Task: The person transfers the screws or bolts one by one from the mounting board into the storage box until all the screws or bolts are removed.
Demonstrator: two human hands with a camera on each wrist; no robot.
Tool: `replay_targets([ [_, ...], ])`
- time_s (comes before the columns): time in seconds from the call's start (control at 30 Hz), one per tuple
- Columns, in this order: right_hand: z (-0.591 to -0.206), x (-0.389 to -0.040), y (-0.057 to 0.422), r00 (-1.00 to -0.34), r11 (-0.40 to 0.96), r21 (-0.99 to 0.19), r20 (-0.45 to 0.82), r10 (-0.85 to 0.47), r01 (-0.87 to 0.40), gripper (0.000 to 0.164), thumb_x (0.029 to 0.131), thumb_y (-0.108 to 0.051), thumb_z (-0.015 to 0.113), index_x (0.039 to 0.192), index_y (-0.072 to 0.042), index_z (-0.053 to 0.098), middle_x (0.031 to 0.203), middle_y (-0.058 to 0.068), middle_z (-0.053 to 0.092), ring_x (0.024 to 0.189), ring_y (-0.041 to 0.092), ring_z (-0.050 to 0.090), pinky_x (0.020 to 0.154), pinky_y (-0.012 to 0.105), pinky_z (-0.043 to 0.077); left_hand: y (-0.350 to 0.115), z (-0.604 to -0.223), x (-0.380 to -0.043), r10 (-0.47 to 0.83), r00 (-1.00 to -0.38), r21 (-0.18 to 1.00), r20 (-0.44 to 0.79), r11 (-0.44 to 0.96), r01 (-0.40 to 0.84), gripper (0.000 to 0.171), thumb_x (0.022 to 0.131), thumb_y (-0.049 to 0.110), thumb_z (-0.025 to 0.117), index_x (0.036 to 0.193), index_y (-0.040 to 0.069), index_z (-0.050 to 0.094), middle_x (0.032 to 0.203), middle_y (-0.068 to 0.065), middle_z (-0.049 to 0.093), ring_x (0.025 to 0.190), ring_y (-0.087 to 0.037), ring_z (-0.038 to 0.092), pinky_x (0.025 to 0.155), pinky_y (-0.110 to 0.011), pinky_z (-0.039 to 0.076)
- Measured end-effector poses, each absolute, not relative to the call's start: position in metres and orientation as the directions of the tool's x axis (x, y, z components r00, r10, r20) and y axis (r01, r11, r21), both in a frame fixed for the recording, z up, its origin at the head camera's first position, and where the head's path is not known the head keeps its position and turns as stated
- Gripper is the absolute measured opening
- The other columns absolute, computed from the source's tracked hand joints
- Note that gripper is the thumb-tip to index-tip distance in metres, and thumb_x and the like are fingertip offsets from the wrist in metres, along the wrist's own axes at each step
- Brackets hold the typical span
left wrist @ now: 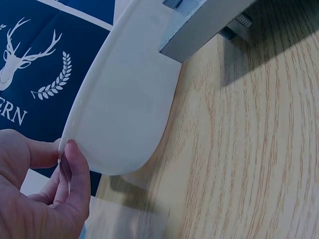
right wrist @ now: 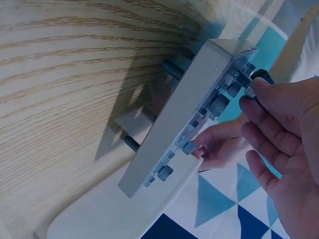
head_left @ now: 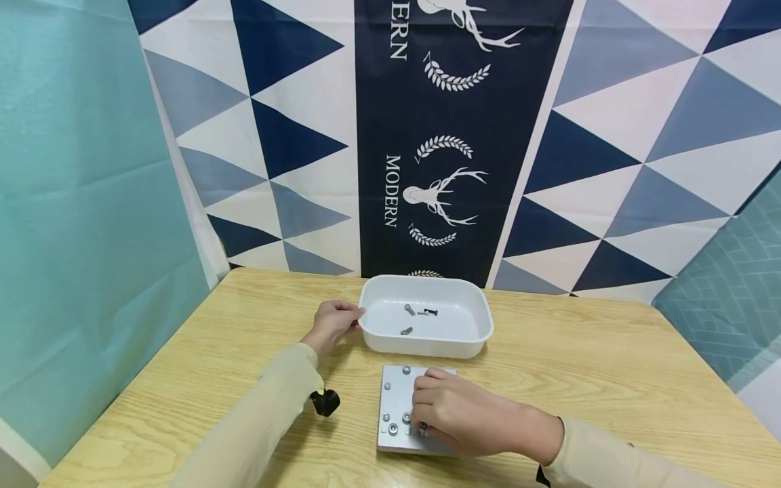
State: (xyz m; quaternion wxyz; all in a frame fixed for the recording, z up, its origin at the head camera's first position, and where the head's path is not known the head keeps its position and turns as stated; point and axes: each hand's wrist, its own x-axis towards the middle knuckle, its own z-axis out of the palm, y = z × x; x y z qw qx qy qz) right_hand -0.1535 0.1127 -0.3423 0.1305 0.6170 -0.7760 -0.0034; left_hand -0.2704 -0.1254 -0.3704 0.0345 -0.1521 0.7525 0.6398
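Observation:
My left hand [head_left: 332,322] pinches the left rim of a white plastic tray [head_left: 427,346] between thumb and fingers; the left wrist view shows this grip closely. Several loose bolts [head_left: 409,310] lie inside the tray. Nearer to me is a silver metal plate [head_left: 396,400] with several socket-head bolts [head_left: 393,429] set in it. Threaded ends [right wrist: 173,69] stick out beneath the plate. Over the plate's near right part, my right hand [head_left: 457,413] pinches a bolt [right wrist: 243,79] with thumb and forefinger. Whether its tip sits in a hole is unclear.
The wooden table [head_left: 586,366] extends to both sides. Patterned cloth [head_left: 293,135] hangs behind it, and a teal sheet [head_left: 91,203] hangs on the left. A black wrist device [head_left: 325,402] is on my left sleeve.

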Motion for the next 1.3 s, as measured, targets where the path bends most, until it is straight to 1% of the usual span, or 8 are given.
replay_targets([
  [0.1,-0.341,-0.154,0.113,-0.207,0.241,0.162,0.200,-0.958,-0.957,0.010,0.082,-0.019,0.074,0.088,-0.022,0.067,0.086,-0.014,0.062,0.083,0.004,0.049,0.079,0.023,0.044,-0.126,-0.370,-0.270,-0.185,-0.952,0.952,-0.245,0.137,-0.272,0.021,0.092,0.014,0.065,0.107,-0.002,0.063,0.104,-0.013,0.060,0.082,-0.017,0.063,0.088,-0.034,0.058],
  [0.33,-0.339,-0.154,0.112,-0.205,0.244,0.175,0.215,-0.955,-0.954,0.011,0.081,-0.019,0.075,0.086,-0.022,0.066,0.083,-0.015,0.061,0.081,0.004,0.048,0.080,0.023,0.042,-0.126,-0.370,-0.270,-0.187,-0.953,0.955,-0.240,0.133,-0.266,0.021,0.091,0.014,0.066,0.106,-0.001,0.063,0.103,-0.013,0.060,0.076,-0.014,0.063,0.087,-0.034,0.059],
  [0.53,-0.338,-0.153,0.112,-0.178,0.233,0.217,0.243,-0.953,-0.948,0.014,0.078,-0.018,0.076,0.083,-0.023,0.064,0.080,-0.014,0.058,0.080,0.005,0.047,0.081,0.023,0.040,-0.126,-0.371,-0.271,-0.195,-0.952,0.955,-0.235,0.133,-0.263,0.021,0.091,0.013,0.066,0.105,-0.002,0.064,0.099,-0.013,0.062,0.075,-0.014,0.064,0.084,-0.033,0.059],
  [0.7,-0.336,-0.153,0.111,-0.169,0.230,0.231,0.255,-0.952,-0.945,0.016,0.076,-0.018,0.077,0.083,-0.022,0.064,0.079,-0.014,0.057,0.081,0.006,0.046,0.080,0.024,0.039,-0.126,-0.372,-0.272,-0.195,-0.951,0.956,-0.241,0.124,-0.267,0.021,0.091,0.013,0.066,0.105,-0.002,0.064,0.100,-0.013,0.062,0.072,-0.012,0.062,0.084,-0.033,0.059],
  [1.0,-0.333,-0.152,0.112,-0.174,0.238,0.232,0.267,-0.948,-0.943,0.014,0.077,-0.018,0.076,0.083,-0.022,0.064,0.080,-0.013,0.058,0.085,0.007,0.047,0.083,0.025,0.040,-0.125,-0.371,-0.271,-0.196,-0.951,0.955,-0.238,0.129,-0.266,0.021,0.090,0.014,0.066,0.105,-0.001,0.064,0.101,-0.014,0.062,0.074,-0.013,0.063,0.084,-0.034,0.060],
  [1.13,-0.331,-0.152,0.112,-0.175,0.239,0.232,0.266,-0.948,-0.943,0.013,0.077,-0.018,0.076,0.083,-0.021,0.065,0.080,-0.013,0.059,0.086,0.008,0.048,0.083,0.025,0.040,-0.125,-0.370,-0.271,-0.197,-0.951,0.954,-0.237,0.140,-0.266,0.021,0.091,0.015,0.066,0.105,-0.001,0.065,0.102,-0.014,0.063,0.072,-0.013,0.063,0.080,-0.031,0.060],
  [1.3,-0.328,-0.152,0.112,-0.170,0.232,0.234,0.258,-0.951,-0.944,0.012,0.078,-0.017,0.075,0.082,-0.021,0.064,0.078,-0.013,0.057,0.084,0.008,0.047,0.082,0.025,0.040,-0.125,-0.371,-0.271,-0.196,-0.950,0.952,-0.243,0.139,-0.272,0.022,0.091,0.014,0.066,0.106,-0.001,0.065,0.103,-0.014,0.062,0.072,-0.011,0.060,0.074,-0.024,0.059],
])
